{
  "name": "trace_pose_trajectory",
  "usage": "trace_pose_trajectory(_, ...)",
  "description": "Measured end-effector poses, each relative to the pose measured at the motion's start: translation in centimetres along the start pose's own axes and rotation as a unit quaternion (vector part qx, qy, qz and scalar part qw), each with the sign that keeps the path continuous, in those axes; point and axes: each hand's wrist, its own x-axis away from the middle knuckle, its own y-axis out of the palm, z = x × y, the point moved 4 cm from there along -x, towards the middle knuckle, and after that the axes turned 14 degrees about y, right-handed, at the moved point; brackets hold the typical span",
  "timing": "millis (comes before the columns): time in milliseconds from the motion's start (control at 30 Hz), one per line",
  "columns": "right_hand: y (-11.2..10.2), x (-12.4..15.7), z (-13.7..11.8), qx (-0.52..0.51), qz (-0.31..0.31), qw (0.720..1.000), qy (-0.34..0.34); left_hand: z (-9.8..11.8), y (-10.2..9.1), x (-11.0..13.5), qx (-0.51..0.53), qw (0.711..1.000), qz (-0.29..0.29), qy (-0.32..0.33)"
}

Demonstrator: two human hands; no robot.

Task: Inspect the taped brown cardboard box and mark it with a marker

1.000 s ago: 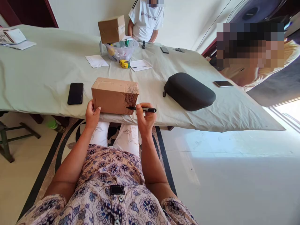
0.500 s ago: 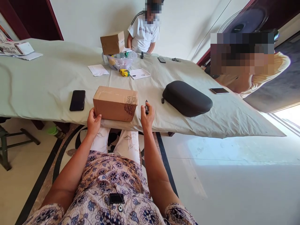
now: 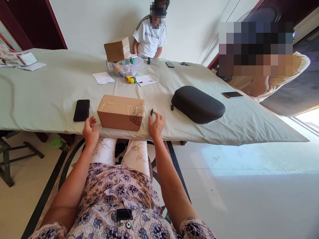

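Note:
A brown cardboard box (image 3: 121, 112), with black scribbles on its right end, lies at the near edge of the table (image 3: 45, 89). My left hand (image 3: 90, 132) hovers just off the box's left near corner, fingers loosely apart and holding nothing. To the right of the box, my right hand (image 3: 156, 126) lies low on the table. Its fingers are curled over a black marker (image 3: 152, 112), whose tip sticks out past them.
A black phone (image 3: 81, 110) lies left of the box; a black oval case (image 3: 198, 104) and small black cap (image 3: 171, 107) lie to the right. Farther back are a yellow tape measure (image 3: 130, 79), clear bowl (image 3: 127, 66), second box (image 3: 117, 49) and papers. Two people sit at the table.
My left hand has let go of the box and drawn back to the left. My right hand took the marker off the box's scribbled end and lowered it to the table.

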Motion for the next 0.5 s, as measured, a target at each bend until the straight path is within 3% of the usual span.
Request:
trace_pose_trajectory(100,-0.4,-0.1,0.8,-0.098,0.036,0.995,-0.005,-0.2,-3.4,-3.3,-0.124,0.991,0.053,0.020)
trace_pose_trajectory(233,-0.7,0.5,1.6,-0.188,0.060,0.980,0.025,-1.8,-6.2,-8.0,-0.226,0.971,0.059,-0.042)
trace_pose_trajectory(333,-0.8,1.2,1.7,-0.217,0.061,0.973,0.047,-3.4,-6.1,-10.0,-0.245,0.965,0.036,-0.086)
trace_pose_trajectory(500,-0.8,1.6,1.7,-0.235,0.048,0.969,0.064,-5.8,-4.1,-11.4,-0.237,0.966,0.007,-0.101)
